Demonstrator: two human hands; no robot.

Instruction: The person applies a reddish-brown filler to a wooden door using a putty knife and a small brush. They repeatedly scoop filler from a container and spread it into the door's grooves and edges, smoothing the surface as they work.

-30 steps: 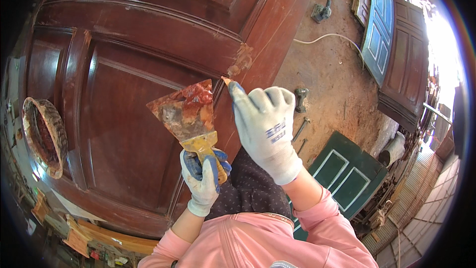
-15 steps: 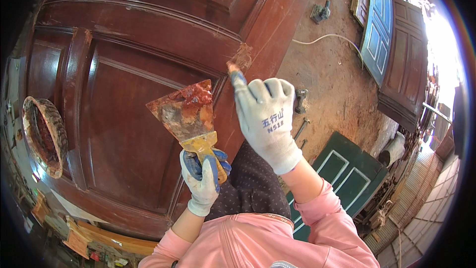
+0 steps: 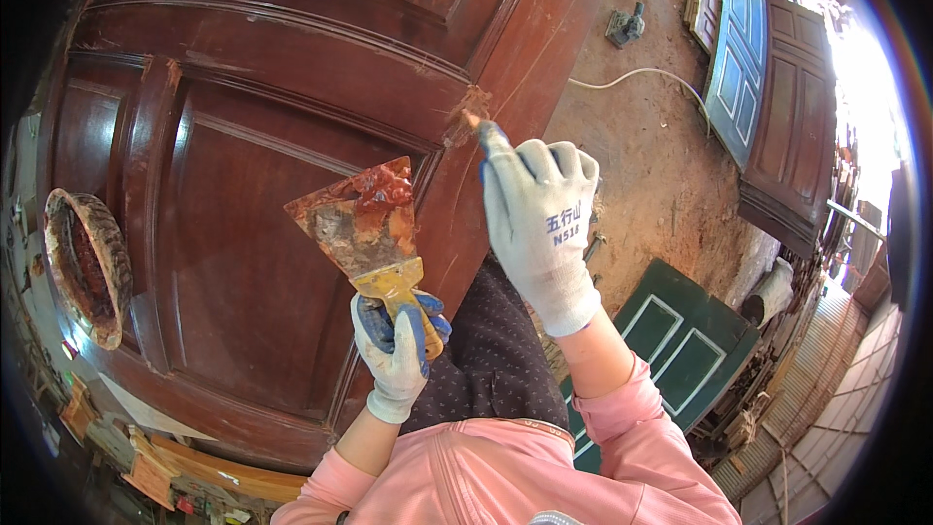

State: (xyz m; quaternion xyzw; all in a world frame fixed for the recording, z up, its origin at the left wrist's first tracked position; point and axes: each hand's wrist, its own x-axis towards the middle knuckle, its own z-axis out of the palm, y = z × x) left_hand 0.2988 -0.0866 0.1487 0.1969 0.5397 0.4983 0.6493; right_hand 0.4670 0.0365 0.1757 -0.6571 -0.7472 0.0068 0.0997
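In my gloved left hand [image 3: 394, 360] is a wide putty knife [image 3: 391, 282], its yellow handle gripped low and its blade tilted up. Reddish-brown putty [image 3: 384, 190] clings along the blade's far edge. My gloved right hand [image 3: 544, 224] holds nothing; its index finger stretches out from the other, curled fingers. That finger's tip, showing through the glove, is at a rough putty patch [image 3: 470, 105] on a joint of the dark red panelled wooden door [image 3: 262, 243]. The door lies in front of me.
A crusted bowl [image 3: 119, 258] with reddish putty inside rests on the door's left part. On the dirt floor to the right are a power tool [image 3: 625, 27] and a pale cord [image 3: 656, 71]. A green door [image 3: 671, 340] lies nearby; blue [image 3: 736, 68] and brown [image 3: 789, 107] doors stand beyond.
My right hand has shifted right and slightly nearer, its index fingertip sliding across the putty patch. My left hand and the putty knife have hardly moved.
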